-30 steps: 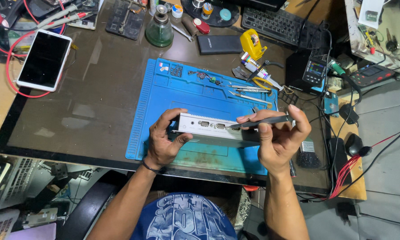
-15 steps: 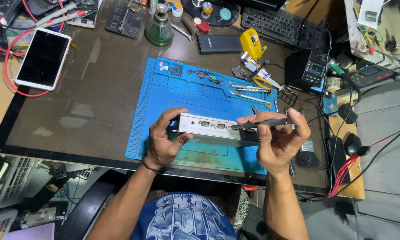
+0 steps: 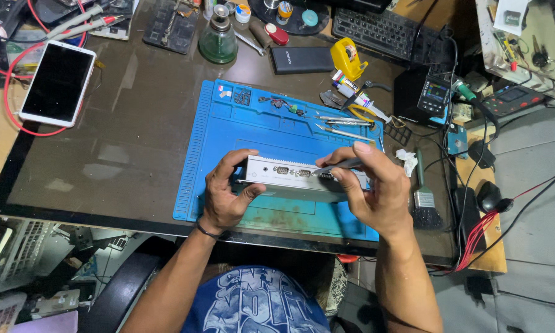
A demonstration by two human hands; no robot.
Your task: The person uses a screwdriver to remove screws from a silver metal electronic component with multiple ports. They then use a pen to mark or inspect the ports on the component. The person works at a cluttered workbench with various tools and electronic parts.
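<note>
A silver metal box [image 3: 296, 177] is gripped by the left hand [image 3: 225, 197] above a blue mat [image 3: 240, 132]. A dark tool [image 3: 342, 164] is pinched by the right hand [image 3: 376, 194]. A yellow tape measure [image 3: 346, 58] lies on the dark desk [image 3: 135, 123].

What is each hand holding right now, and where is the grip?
The left hand grips the silver box-shaped device by its left end. The right hand pinches a thin dark tool near its middle, tip at the device's port face.

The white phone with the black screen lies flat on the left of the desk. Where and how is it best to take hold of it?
Probably grip the white phone across its two long edges, coming from above. It lies flat, screen up, so only the thin sides offer hold. A red cable loops along its left edge; the right edge looks freer.
</note>
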